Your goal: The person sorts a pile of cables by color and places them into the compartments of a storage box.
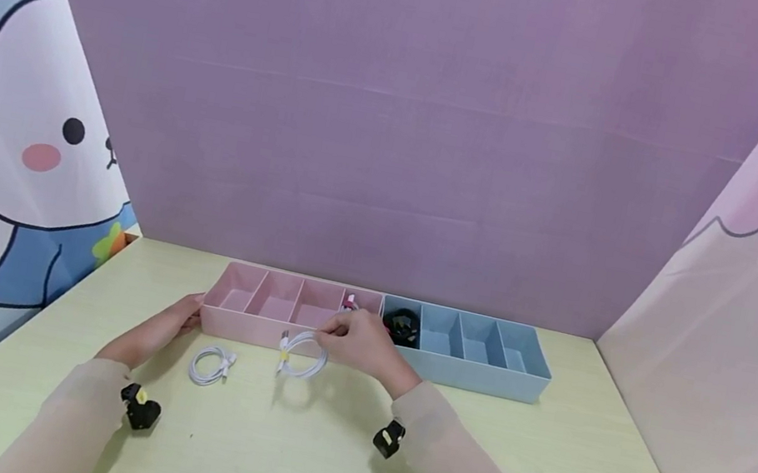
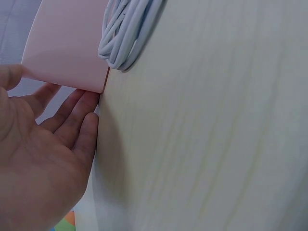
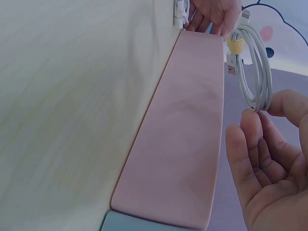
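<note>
My right hand [image 1: 360,341] pinches a coiled white charging cable [image 1: 302,355] between thumb and fingertips, in front of the pink divided box [image 1: 249,327]. In the right wrist view a yellow tie [image 3: 236,46] binds the coil, and a USB plug [image 3: 232,69] shows beside it. My left hand [image 1: 181,313] touches the left end of the pink box, its fingers loosely extended along that end in the left wrist view. A second coiled white cable [image 1: 210,367] lies on the table close to the left hand.
A blue divided box [image 1: 476,378] stands against the pink one's right end, with a black coiled cable [image 1: 401,326] in its leftmost compartment. A small red and white item [image 1: 350,302] sits in the pink box's rightmost compartment. Behind the table [image 1: 248,459] rises a purple backdrop [image 1: 399,122].
</note>
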`<action>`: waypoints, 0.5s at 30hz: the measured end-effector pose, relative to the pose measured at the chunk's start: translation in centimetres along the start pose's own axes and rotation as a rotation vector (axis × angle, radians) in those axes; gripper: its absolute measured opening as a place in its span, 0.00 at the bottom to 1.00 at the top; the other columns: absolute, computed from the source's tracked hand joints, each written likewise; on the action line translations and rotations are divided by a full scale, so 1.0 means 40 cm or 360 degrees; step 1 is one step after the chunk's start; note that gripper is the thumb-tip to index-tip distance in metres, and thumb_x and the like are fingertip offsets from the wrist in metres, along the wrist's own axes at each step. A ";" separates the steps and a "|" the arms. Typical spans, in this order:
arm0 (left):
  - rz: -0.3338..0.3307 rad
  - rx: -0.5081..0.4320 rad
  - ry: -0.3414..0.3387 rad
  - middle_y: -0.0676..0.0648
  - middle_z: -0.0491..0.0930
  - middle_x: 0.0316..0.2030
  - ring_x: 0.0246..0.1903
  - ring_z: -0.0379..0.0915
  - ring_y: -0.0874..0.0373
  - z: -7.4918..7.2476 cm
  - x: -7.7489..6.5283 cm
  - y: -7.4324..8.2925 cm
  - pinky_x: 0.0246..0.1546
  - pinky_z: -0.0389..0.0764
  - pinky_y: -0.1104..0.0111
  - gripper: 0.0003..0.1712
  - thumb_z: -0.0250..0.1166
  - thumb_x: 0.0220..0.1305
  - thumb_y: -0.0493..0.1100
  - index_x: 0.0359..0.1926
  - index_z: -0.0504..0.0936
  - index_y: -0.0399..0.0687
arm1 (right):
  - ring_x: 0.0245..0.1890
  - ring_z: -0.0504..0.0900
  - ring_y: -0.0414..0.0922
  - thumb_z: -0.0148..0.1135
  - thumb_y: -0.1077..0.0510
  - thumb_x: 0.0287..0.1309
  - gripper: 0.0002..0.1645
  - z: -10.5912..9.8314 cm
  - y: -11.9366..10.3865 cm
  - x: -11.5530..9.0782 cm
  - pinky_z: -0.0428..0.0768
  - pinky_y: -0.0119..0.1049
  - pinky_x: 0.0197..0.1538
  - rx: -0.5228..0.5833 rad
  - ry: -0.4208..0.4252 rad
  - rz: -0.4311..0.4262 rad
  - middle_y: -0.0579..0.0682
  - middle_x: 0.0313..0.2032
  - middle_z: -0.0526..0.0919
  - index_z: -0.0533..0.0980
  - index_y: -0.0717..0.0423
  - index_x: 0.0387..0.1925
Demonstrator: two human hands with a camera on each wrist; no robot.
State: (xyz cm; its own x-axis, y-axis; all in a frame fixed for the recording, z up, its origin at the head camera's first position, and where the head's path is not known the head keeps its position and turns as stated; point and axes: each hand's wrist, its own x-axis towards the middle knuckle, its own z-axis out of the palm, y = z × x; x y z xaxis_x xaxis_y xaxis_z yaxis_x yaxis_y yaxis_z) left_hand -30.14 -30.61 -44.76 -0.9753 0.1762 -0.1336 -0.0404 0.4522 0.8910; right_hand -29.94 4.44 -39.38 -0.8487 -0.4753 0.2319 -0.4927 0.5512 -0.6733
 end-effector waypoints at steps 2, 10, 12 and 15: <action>-0.0032 0.0049 -0.0026 0.29 0.52 0.74 0.73 0.52 0.39 0.000 -0.008 0.000 0.72 0.54 0.47 0.44 0.28 0.79 0.65 0.79 0.41 0.37 | 0.27 0.79 0.35 0.69 0.55 0.60 0.05 -0.006 0.000 0.001 0.78 0.30 0.31 -0.0010 0.0006 -0.0008 0.35 0.25 0.84 0.88 0.47 0.31; -0.0066 0.0104 -0.0037 0.31 0.47 0.76 0.74 0.41 0.34 0.002 -0.015 0.003 0.72 0.45 0.44 0.49 0.26 0.74 0.72 0.80 0.39 0.41 | 0.28 0.79 0.36 0.69 0.54 0.61 0.05 -0.029 0.008 0.007 0.79 0.31 0.32 -0.0002 0.0014 -0.0021 0.36 0.26 0.85 0.88 0.48 0.33; -0.0040 0.0095 -0.0036 0.30 0.48 0.75 0.74 0.43 0.34 0.003 -0.016 0.004 0.73 0.47 0.45 0.49 0.27 0.75 0.71 0.79 0.39 0.39 | 0.28 0.80 0.36 0.69 0.54 0.61 0.06 -0.033 0.011 0.008 0.79 0.32 0.32 0.0004 0.0019 -0.0028 0.37 0.27 0.85 0.88 0.49 0.34; -0.0012 0.0086 -0.0030 0.29 0.49 0.74 0.73 0.45 0.33 0.004 -0.017 0.003 0.73 0.48 0.45 0.48 0.28 0.76 0.70 0.79 0.40 0.37 | 0.29 0.80 0.37 0.68 0.53 0.62 0.06 -0.040 0.012 0.009 0.80 0.32 0.34 0.0029 0.0013 -0.0011 0.38 0.28 0.85 0.88 0.49 0.35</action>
State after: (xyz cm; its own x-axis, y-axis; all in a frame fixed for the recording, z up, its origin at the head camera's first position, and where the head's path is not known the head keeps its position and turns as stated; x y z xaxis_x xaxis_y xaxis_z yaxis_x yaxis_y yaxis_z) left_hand -29.46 -30.54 -44.63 -0.9706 0.1891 -0.1487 -0.0352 0.4999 0.8654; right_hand -30.78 5.64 -38.50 -0.8469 -0.4733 0.2425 -0.4951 0.5354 -0.6843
